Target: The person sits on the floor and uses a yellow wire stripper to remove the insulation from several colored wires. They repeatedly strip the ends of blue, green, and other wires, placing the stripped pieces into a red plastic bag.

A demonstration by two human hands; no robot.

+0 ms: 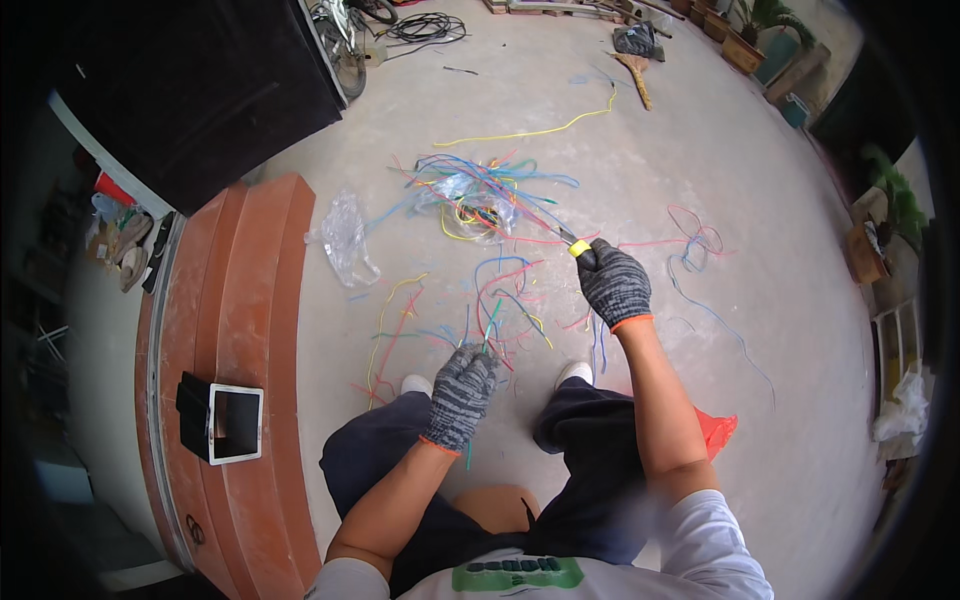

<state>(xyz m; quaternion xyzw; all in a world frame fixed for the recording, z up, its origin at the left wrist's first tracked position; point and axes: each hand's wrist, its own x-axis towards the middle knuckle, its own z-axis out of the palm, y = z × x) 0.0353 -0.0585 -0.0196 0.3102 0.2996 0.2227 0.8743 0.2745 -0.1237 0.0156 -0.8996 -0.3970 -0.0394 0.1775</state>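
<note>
My left hand [463, 394], in a grey knitted glove, is closed on a green wire [491, 326] that shows above the fingers; a green end also hangs below the glove. My right hand [615, 283], gloved alike, grips a yellow-collared utility knife [578, 247]. Its blade points up and left, towards a heap of coloured wires [480, 176] lying on and about a clear plastic bag. Loose red, blue and yellow wire pieces [525, 300] are scattered on the floor between and around my hands. Farther off lies a long yellow wire [525, 135].
Red-brown steps [289, 300] run along the left, with a black open box [236, 424] on them. An empty plastic bag [346, 236] lies near the steps. Blue and red wires [701, 247] lie to the right. A hand broom [637, 75] and potted plants [742, 54] stand farther back.
</note>
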